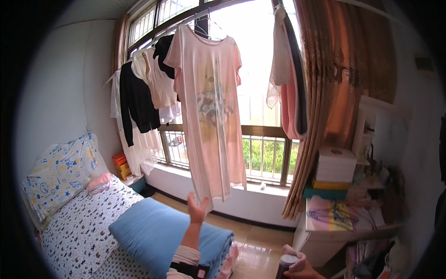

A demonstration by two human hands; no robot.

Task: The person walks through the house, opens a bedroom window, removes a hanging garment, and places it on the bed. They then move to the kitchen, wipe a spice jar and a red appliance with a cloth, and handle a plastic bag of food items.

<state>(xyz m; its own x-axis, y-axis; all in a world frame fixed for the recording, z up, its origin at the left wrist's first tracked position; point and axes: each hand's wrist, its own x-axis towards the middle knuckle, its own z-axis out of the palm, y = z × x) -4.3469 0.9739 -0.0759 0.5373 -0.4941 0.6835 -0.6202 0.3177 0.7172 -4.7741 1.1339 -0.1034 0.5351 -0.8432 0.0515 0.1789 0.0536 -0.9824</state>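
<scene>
1. We see the left hand (197,208) raised with fingers spread open, palm toward the hem of the long pink nightshirt (212,107); it is just below the hem, and we cannot tell if the fingertips touch the cloth; nothing is gripped.
2. The nightshirt hangs on a hanger from the rail in front of the window (260,111), upright, centre of view; a black cardigan (135,100) and white tops (158,79) hang to its left, another pink and white garment (285,79) to its right.
3. The right hand (299,267) sits at the lower edge, fingers closed around a dark cylindrical bottle (285,266) with a pale lid; the hold looks snug.
4. Below the left forearm lies a folded blue quilt (153,232) on the patterned bed (79,232); a patterned pillow (58,174) leans at the wall.
5. Right side: brown curtain (334,93); white boxes (335,165) stacked on a cluttered desk (325,228).
</scene>
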